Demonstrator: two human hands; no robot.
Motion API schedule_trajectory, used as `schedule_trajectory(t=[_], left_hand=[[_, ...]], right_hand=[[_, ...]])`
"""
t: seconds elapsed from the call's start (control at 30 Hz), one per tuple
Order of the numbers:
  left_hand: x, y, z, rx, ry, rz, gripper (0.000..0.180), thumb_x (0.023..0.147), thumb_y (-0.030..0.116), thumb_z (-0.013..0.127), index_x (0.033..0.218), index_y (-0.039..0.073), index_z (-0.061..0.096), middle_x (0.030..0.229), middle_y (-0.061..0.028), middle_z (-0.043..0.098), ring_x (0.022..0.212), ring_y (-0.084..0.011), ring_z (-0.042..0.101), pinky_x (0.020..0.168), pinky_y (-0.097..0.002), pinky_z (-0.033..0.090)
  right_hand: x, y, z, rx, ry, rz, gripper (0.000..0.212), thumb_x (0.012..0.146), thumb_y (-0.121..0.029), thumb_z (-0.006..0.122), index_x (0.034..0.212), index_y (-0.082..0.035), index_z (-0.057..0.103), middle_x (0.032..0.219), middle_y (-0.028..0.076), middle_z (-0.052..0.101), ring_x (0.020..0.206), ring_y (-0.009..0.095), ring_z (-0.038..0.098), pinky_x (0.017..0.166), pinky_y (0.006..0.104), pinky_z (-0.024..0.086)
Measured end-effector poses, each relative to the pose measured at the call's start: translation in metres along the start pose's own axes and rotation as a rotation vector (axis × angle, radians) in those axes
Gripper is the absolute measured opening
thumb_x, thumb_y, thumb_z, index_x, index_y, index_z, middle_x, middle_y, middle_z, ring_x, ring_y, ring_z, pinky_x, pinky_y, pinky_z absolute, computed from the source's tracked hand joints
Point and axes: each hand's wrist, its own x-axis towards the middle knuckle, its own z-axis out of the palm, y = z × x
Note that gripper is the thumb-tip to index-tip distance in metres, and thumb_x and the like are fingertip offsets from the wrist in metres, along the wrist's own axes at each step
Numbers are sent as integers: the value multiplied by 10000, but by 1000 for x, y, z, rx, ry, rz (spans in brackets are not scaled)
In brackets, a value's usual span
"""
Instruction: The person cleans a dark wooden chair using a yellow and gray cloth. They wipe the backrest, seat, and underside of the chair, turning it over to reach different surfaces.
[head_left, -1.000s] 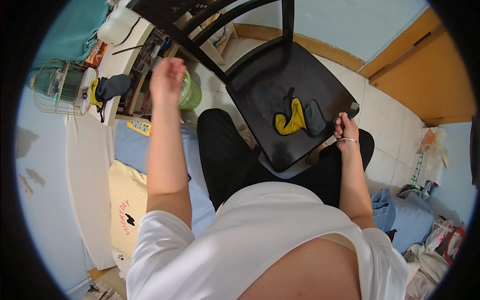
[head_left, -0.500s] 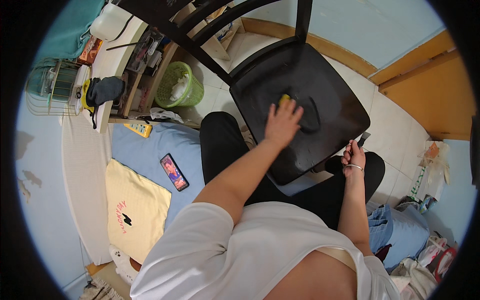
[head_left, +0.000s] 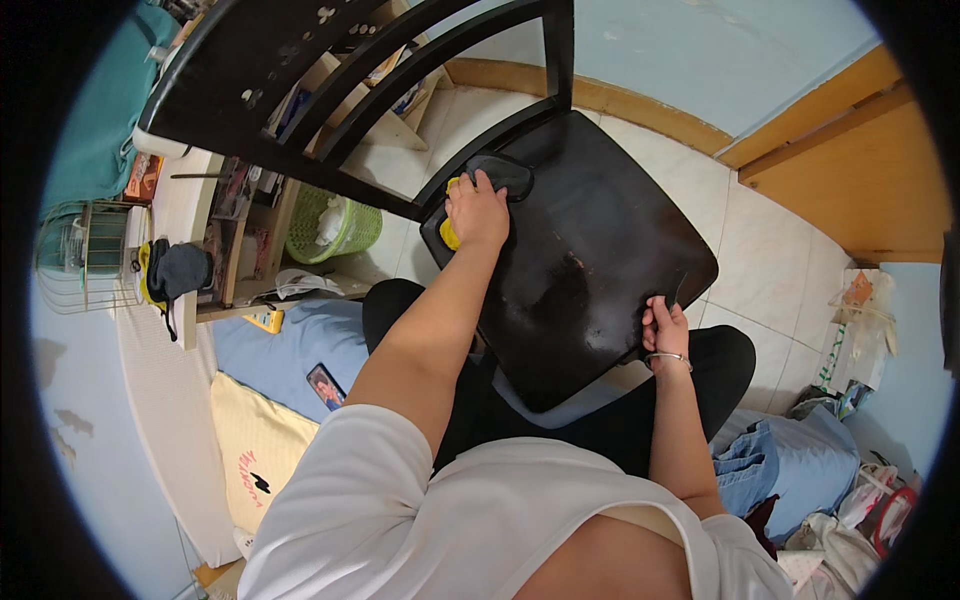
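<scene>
A black wooden chair (head_left: 620, 200) stands before me, its seat showing glossy, wet-looking patches. My left hand (head_left: 477, 212) lies over a dark grey and yellow cloth (head_left: 505, 178) at the seat's far left corner, beside the backrest; the fingers press on the cloth and part of it is hidden beneath them. At the seat's right front edge my right hand (head_left: 665, 325) is closed around a small dark tool with a thin, flat end (head_left: 677, 290). The tool's exact kind is unclear, as the fingers cover its lower part.
Left of the chair are a green basket (head_left: 362, 232) with white paper and a cluttered desk (head_left: 185, 210). A phone (head_left: 325, 387) and a cream cloth bag (head_left: 262, 440) lie on the bed. Blue denim (head_left: 748, 460) is heaped at right.
My left hand has moved with the cloth from mid-seat to the far left corner, where more cloth shows. The chair appears lower and further left in view. My right hand keeps the tool.
</scene>
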Motion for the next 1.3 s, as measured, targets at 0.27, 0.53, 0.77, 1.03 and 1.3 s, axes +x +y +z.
schedule_trajectory(t=[0.27,0.53,0.77,1.03,1.3], left_hand=[[-3,153,35,-63,-6,388,599,874,351,589,1380,92,402,1479,-115,329,1386,-270,261,1086,-504,260],[-59,187,28,-344,-146,1062,421,832,191,638,1241,139,552,1370,-54,463,1313,-246,378,1077,-487,301],[-80,67,-5,-351,-247,1101,439,811,118,639,1243,146,566,1373,-51,477,1294,-258,411,1056,-505,335],[-92,-55,-22,-521,-34,523,351,822,58,629,1170,92,610,1240,-153,561,1167,-328,517,974,-402,415],[-49,-104,-104,-932,341,-317,581,821,304,688,1293,49,465,1098,-153,562,978,-247,552,878,-342,440]], right_hand=[[2,0,0,43,-42,31,185,960,-272,544,920,-92,552,614,-2,522,378,69,343,347,220,226],[-5,-11,-1,91,-149,12,206,960,-282,543,932,-78,544,619,3,514,406,67,365,369,218,264],[-4,-6,-12,69,-69,-1,212,963,-294,537,921,-85,537,620,-4,505,401,64,347,365,221,241],[8,11,-19,119,420,-182,187,921,-220,595,947,-57,506,622,2,468,394,82,347,375,248,260],[23,18,-31,191,362,-21,169,883,-104,613,936,-112,452,632,0,461,411,107,370,361,280,257]])
